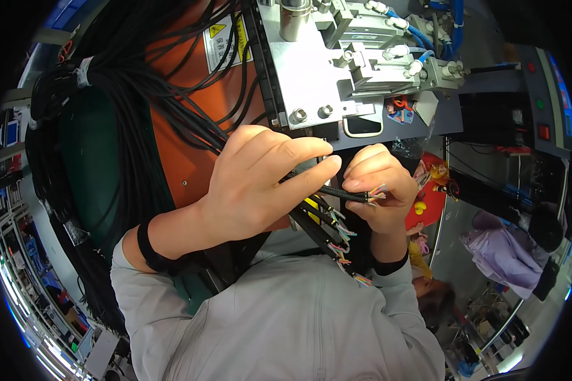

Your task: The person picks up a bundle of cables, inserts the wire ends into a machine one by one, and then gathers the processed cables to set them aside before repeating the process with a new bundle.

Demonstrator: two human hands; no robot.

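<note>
My left hand (254,174) is closed over a black cable, with its thumb and a fingertip almost meeting beside the metal fixture. Part of its grip is hidden under the palm. From beneath it the black braided cable (343,192) runs to my right hand (382,184), whose fingers are curled around the cable's end. Thin coloured wires (378,192) fan out of that end, against the right fingers. Below the two hands hang several more black cables (324,240) with stripped ends showing coloured wires.
A metal fixture (308,82) with pneumatic cylinders and blue tubes stands just beyond my hands. A thick bundle of black cables (130,86) drapes over an orange panel (184,162) at left. A control box with buttons (543,105) and another person (433,295) are at right.
</note>
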